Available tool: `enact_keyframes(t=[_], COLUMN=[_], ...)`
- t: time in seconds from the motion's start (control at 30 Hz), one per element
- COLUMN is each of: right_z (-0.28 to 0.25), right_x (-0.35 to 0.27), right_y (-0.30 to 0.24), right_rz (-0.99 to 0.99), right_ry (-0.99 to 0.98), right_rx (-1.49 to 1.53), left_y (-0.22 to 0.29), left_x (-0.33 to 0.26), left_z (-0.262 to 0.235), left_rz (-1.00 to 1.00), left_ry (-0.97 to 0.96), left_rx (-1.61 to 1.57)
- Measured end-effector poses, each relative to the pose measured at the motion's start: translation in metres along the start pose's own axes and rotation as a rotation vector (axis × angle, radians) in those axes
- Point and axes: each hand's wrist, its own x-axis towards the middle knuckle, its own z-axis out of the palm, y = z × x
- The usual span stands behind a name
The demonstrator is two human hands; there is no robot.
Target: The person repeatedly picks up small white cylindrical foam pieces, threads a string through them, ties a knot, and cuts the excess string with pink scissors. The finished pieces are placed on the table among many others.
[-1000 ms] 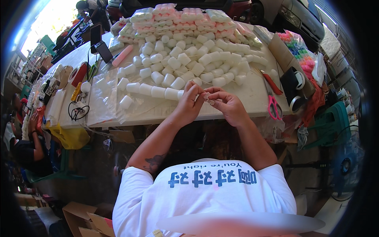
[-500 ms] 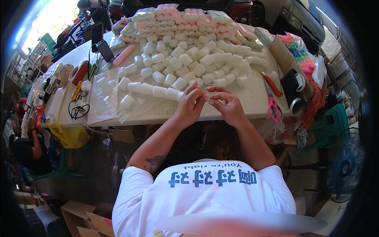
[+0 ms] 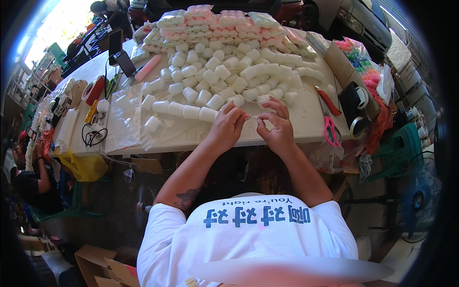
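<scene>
My left hand (image 3: 226, 128) is at the table's near edge, its fingertips pinched on the end of a thin pale cord (image 3: 253, 117). My right hand (image 3: 278, 131) grips the cord's other side between thumb and forefinger, with its remaining fingers raised and curled. A short stretch of cord shows between the hands. From my left hand a row of white foam cylinders (image 3: 191, 112), end to end, runs off to the left. A single loose cylinder (image 3: 152, 124) lies just nearer than that row. Beyond my hands spreads a heap of similar white cylinders (image 3: 222, 72), with cord among them.
Stacked clear packs of white and pink cylinders (image 3: 215, 21) stand at the table's back. On the right are pink-handled scissors (image 3: 332, 133), a red-handled tool (image 3: 330, 102) and a cardboard box (image 3: 345, 67). A plastic bag (image 3: 125, 117) and black cable (image 3: 94, 135) lie left. Another person (image 3: 38, 179) sits far left.
My hands have drawn slightly apart from touching, exposing the cord between the fingertips. The right hand's upper fingers have lifted and spread away from the pinch.
</scene>
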Motion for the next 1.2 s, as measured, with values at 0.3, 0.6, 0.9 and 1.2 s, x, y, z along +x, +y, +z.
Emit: enact_keyframes(t=[0.3, 0.6, 0.9, 1.2], right_z=[-0.017, -0.015, -0.031, -0.020], right_x=[0.011, 0.006, 0.006, -0.007], right_y=[-0.011, -0.002, -0.009, 0.007], right_rz=[0.013, -0.132, 0.293, 0.435], right_ry=[-0.295, -0.246, -0.233, 0.002], right_rx=[0.028, -0.117, 0.242, 0.541], left_y=[-0.001, -0.006, -0.011, 0.006], left_x=[-0.001, -0.003, 0.000, 0.014], left_z=[-0.001, -0.006, -0.064, -0.046], left_rz=[0.041, 0.079, -0.013, -0.004], left_ry=[-0.056, -0.159, -0.559, -0.414], left_rx=[-0.022, 0.029, 0.668, 0.257])
